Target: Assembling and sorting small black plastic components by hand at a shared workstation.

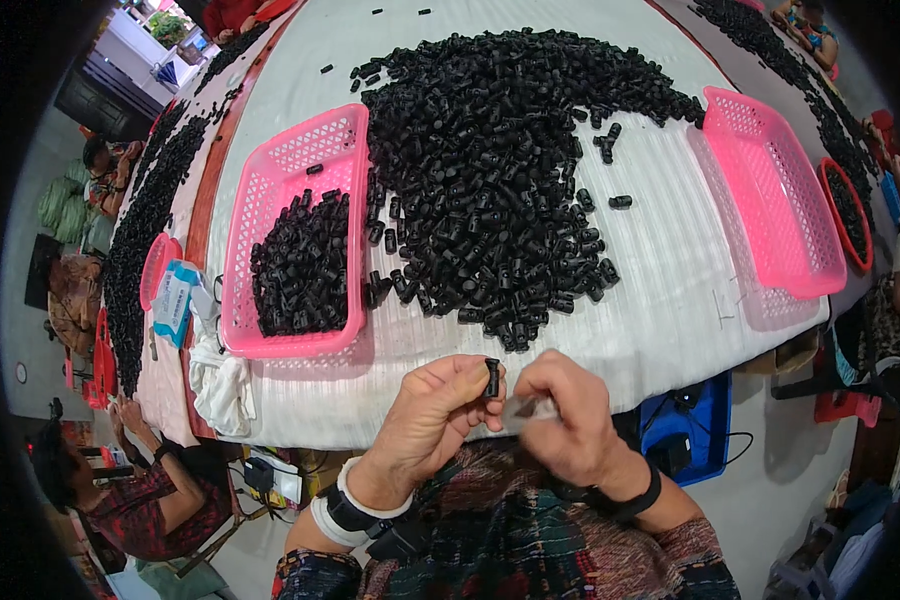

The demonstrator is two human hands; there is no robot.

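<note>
two hands held together at near table edge (670,340). small black plastic part (491,377) pinched upright in left hand (435,410) fingertips. right hand (560,415) closed on thin clear piece (530,408), touching part. large black parts heap (490,170) beyond, flanked by left pink basket (295,240), part-filled, and right pink basket (770,190).

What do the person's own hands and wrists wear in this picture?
Both hands are bare, without gloves. The left hand has a white bangle and a black band at its wrist. The right hand has a black wristband. Dark patterned sleeves cover the forearms lower down.
</note>
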